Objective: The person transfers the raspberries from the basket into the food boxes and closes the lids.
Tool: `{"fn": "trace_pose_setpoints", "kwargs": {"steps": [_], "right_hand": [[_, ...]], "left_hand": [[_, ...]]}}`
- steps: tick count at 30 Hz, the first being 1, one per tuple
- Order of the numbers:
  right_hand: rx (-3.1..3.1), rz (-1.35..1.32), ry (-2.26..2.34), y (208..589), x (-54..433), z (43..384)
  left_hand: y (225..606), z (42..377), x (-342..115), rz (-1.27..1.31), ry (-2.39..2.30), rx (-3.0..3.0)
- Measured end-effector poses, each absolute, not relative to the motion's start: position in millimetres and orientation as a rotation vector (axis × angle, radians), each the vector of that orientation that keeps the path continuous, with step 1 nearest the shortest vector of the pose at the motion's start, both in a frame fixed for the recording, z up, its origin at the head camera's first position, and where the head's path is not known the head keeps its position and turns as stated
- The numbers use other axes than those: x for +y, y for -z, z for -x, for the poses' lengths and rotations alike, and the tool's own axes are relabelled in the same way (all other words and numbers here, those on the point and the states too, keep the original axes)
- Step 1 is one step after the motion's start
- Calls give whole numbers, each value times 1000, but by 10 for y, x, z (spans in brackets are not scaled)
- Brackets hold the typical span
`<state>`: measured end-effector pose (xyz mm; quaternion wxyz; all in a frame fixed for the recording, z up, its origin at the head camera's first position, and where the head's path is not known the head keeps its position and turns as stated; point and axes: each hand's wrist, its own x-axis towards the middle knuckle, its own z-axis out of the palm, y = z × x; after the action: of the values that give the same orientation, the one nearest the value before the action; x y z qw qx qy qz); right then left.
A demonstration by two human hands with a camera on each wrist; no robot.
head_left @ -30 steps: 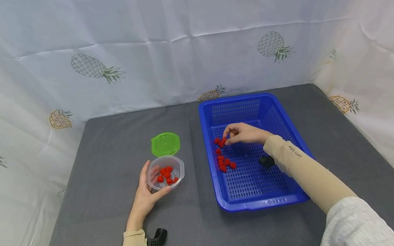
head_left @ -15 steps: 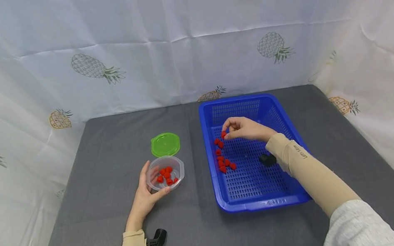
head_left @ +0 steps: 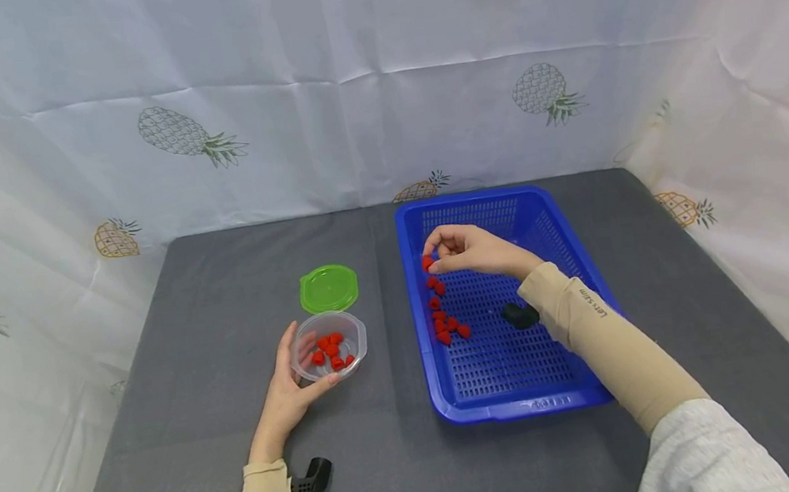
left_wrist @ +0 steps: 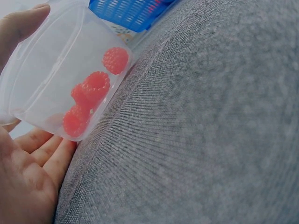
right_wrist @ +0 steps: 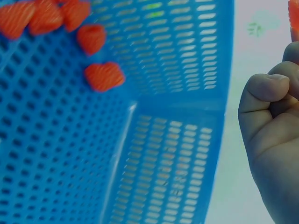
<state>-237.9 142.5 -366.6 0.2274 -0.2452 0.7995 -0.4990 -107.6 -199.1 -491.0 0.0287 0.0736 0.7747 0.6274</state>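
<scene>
Head view: R hand [head_left: 480,251] pinches red berry [head_left: 428,262] over blue basket [head_left: 523,409]; L hand [head_left: 288,391] grips clear tub [head_left: 354,337] w/ several berries [head_left: 332,351]. L wrist: those sit low inside. R wrist: held berry cropped, loose berries [right_wrist: 105,76] in bskt.

In the right wrist view, the right edge cuts into the right hand [right_wrist: 275,126] and its pinched raspberry [right_wrist: 294,15].

Grey tabletop [head_left: 413,487], blue basket [head_left: 523,408], green lid [head_left: 328,289], clear tub [head_left: 356,334] apparently resting
</scene>
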Motion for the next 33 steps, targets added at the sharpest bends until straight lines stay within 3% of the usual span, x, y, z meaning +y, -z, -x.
{"fn": "trace_pose_setpoints", "kwargs": {"steps": [33], "right_hand": [[1959,1023,1417,3492,382,2204]], "left_hand": [[4915,1086,-1995,-207,-1919,2395]]}}
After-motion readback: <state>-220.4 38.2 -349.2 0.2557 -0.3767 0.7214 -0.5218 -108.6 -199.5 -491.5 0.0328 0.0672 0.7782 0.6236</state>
